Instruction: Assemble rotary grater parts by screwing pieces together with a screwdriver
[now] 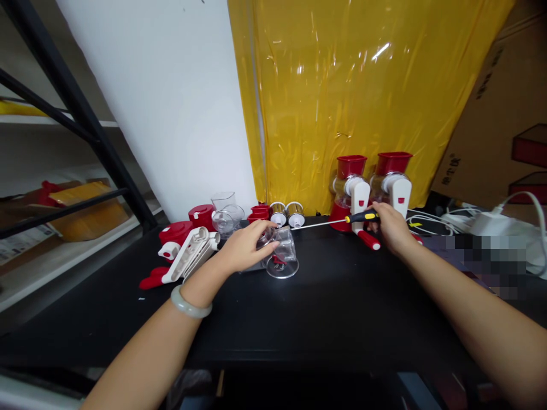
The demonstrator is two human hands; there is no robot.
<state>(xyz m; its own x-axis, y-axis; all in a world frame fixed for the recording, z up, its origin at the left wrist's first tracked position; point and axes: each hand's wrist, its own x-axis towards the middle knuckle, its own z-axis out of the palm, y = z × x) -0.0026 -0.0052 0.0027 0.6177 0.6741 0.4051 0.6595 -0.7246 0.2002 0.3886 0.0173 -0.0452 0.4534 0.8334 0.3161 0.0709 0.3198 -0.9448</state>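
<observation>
My left hand (252, 245) is closed round a clear plastic grater body (285, 248), whose round flange rests on the black table. A small red part (278, 262) shows through its plastic. My right hand (387, 225) grips the black and yellow handle of a screwdriver (325, 222). The long shaft points left, with its tip at the upper edge of the clear body; whether it touches is hard to tell. Behind the right hand stand two assembled red and white rotary graters (361, 196), their crank handles hanging down.
White crank arms (192, 253), red bases (175, 232) and more clear bodies (226, 213) lie to the left. Two metal grating drums (287, 214) and small red parts (258, 212) sit behind. White cables (444, 219) and a cardboard box (482, 114) are at right; a black-framed shelf (81, 125) stands left.
</observation>
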